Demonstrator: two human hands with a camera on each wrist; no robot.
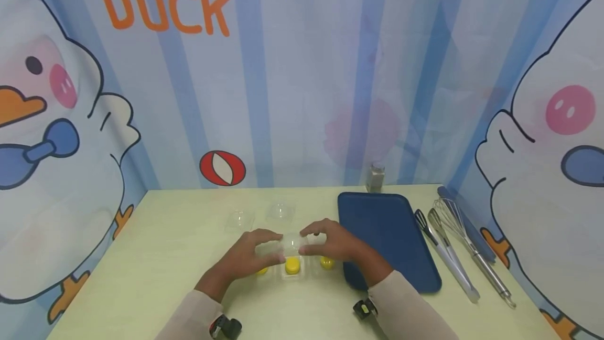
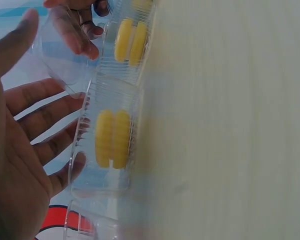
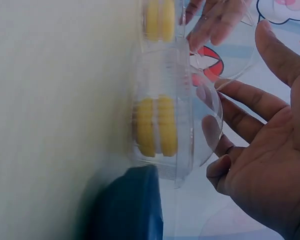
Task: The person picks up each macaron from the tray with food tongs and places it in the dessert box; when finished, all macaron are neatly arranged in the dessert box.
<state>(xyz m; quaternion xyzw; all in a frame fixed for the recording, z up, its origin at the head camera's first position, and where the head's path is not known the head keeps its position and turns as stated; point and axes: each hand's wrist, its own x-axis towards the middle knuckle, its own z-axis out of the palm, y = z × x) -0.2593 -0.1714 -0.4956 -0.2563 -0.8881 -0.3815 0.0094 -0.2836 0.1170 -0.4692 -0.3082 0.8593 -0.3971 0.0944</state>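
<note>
Between both hands, a clear plastic dome lid (image 1: 292, 244) is held above the middle of a row of clear boxes. My left hand (image 1: 245, 253) grips the lid's left edge with thumb and fingers. From the other side, my right hand (image 1: 334, 243) holds its right edge. Under the lid, a yellow macaron (image 1: 292, 265) sits in the middle box. A second macaron (image 2: 112, 140) stands in the uncovered left box (image 2: 102, 182), beside the left fingers. The right box's macaron (image 3: 157, 127) is under another dome lid (image 3: 212, 135), near the right fingers.
Two clear plastic pieces, a left one (image 1: 239, 219) and a right one (image 1: 280, 210), lie behind the hands. A blue tray (image 1: 387, 240) is right of the boxes, with tongs (image 1: 448, 261) and a whisk (image 1: 476, 251) beyond it. A small shaker (image 1: 375, 178) stands behind the tray.
</note>
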